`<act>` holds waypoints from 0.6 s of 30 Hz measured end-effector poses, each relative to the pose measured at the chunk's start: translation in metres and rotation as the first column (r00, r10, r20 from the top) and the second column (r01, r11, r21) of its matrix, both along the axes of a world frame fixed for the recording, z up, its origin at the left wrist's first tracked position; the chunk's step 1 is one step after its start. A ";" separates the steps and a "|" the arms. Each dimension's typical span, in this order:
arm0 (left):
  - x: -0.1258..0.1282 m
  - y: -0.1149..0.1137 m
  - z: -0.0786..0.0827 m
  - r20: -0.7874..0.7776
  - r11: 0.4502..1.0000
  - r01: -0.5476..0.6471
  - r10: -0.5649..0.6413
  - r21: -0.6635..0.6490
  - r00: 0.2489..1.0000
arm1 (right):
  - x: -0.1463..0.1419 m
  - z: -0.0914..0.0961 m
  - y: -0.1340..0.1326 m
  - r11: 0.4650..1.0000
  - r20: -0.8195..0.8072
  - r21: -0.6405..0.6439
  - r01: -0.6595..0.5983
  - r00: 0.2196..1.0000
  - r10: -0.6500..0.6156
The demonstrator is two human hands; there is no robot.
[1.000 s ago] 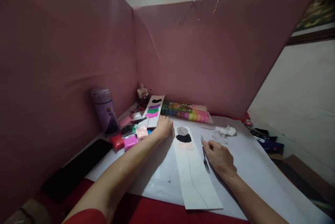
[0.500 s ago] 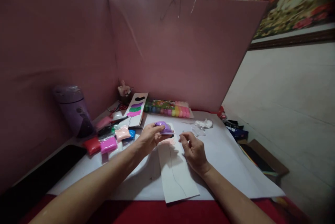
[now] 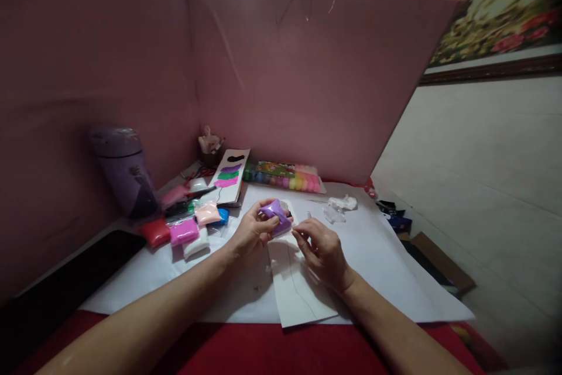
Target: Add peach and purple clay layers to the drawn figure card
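My left hand [image 3: 254,228] is closed round a small clear packet of purple clay [image 3: 275,217], thumb on its front. Right at the packet's lower right corner, my right hand [image 3: 322,249] has thumb and forefinger pinched together. What lies between those fingertips is too small to make out. Beneath both hands is a long white card [image 3: 296,287] with a thin curved line drawn down it. Its upper end, with dark and pale patches, is partly hidden by the packet and my left hand.
Several clay packets, including a red one [image 3: 156,233] and a pink one [image 3: 184,231], lie left beside a purple tumbler [image 3: 127,179]. Behind stand a colour-striped card [image 3: 228,179] and a pack of coloured clay [image 3: 285,176]. Crumpled white plastic [image 3: 343,203] lies to the right.
My right hand has moved left and its fingertips now meet the packet's corner. The purple packet has tilted and shows more of its face. The whole view has shifted slightly.
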State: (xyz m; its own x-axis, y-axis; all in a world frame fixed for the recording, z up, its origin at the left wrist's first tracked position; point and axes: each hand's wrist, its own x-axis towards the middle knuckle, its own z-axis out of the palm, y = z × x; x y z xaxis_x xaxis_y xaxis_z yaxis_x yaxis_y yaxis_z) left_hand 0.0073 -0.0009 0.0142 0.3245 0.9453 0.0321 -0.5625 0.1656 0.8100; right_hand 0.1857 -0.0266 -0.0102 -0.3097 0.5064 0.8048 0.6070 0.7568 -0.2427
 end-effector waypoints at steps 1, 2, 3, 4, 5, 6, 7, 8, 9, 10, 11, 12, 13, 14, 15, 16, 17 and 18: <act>0.001 -0.001 -0.001 0.001 1.000 -0.006 0.006 0.006 1.000 | 0.000 0.000 0.000 0.999 0.017 0.021 0.025 1.000 -0.025; 0.002 -0.001 -0.002 0.001 1.000 -0.013 0.013 0.013 1.000 | 0.000 -0.001 0.000 0.998 0.035 0.045 0.052 0.998 -0.053; 0.003 -0.001 -0.004 0.005 0.999 -0.024 0.024 0.025 1.000 | 0.000 -0.001 0.000 0.995 0.051 0.068 0.076 0.995 -0.080; 0.003 -0.001 -0.005 0.006 0.999 -0.031 0.031 0.040 1.000 | 0.000 -0.001 -0.001 0.992 0.061 0.087 0.094 0.993 -0.099; 0.004 -0.001 -0.006 -0.001 0.998 -0.036 0.036 0.053 0.999 | 0.000 -0.001 -0.001 0.990 0.073 0.096 0.100 0.992 -0.107; 0.004 -0.001 -0.007 -0.012 0.997 -0.040 0.041 0.064 0.999 | 0.000 -0.001 -0.001 0.990 0.082 0.099 0.099 0.991 -0.107; 0.004 -0.001 -0.007 -0.027 0.996 -0.047 0.049 0.073 0.998 | 0.000 -0.001 -0.001 0.991 0.091 0.103 0.089 0.991 -0.099; 0.003 0.000 -0.007 -0.043 0.995 -0.054 0.058 0.085 0.997 | 0.000 -0.001 -0.001 0.992 0.099 0.106 0.076 0.991 -0.086; 0.003 0.000 -0.007 -0.053 0.993 -0.070 0.075 0.100 0.996 | 0.000 -0.001 -0.001 0.992 0.105 0.106 0.062 0.992 -0.073; 0.002 0.001 -0.006 -0.064 0.989 -0.085 0.093 0.119 0.994 | 0.000 -0.001 0.000 0.993 0.110 0.104 0.051 0.992 -0.062; 0.001 0.002 -0.005 -0.077 0.984 -0.104 0.116 0.144 0.990 | 0.000 -0.001 0.000 0.994 0.116 0.098 0.041 0.992 -0.052; 0.000 0.003 -0.004 -0.094 0.976 -0.128 0.146 0.177 0.985 | 0.000 -0.002 0.001 0.995 0.119 0.090 0.036 0.992 -0.047; -0.001 0.004 -0.003 -0.116 0.964 -0.154 0.182 0.216 0.976 | 0.001 -0.002 0.001 0.996 0.121 0.083 0.035 0.992 -0.045; -0.003 0.005 -0.002 -0.142 0.948 -0.184 0.226 0.259 0.964 | 0.001 -0.003 0.002 0.996 0.118 0.078 0.035 0.992 -0.045; -0.004 0.007 -0.001 -0.175 0.929 -0.208 0.270 0.306 0.947 | 0.002 -0.003 0.002 0.997 0.118 0.073 0.033 0.992 -0.042; -0.006 0.009 0.000 -0.217 0.910 -0.221 0.309 0.352 0.926 | 0.002 -0.003 0.003 0.997 0.117 0.070 0.033 0.992 -0.041; -0.008 0.012 0.001 -0.274 0.891 -0.223 0.346 0.397 0.897 | 0.002 -0.004 0.003 0.997 0.115 0.072 0.031 0.993 -0.039; -0.010 0.015 0.001 -0.337 0.874 -0.217 0.381 0.435 0.861 | 0.002 -0.004 0.003 0.997 0.112 0.074 0.033 0.993 -0.041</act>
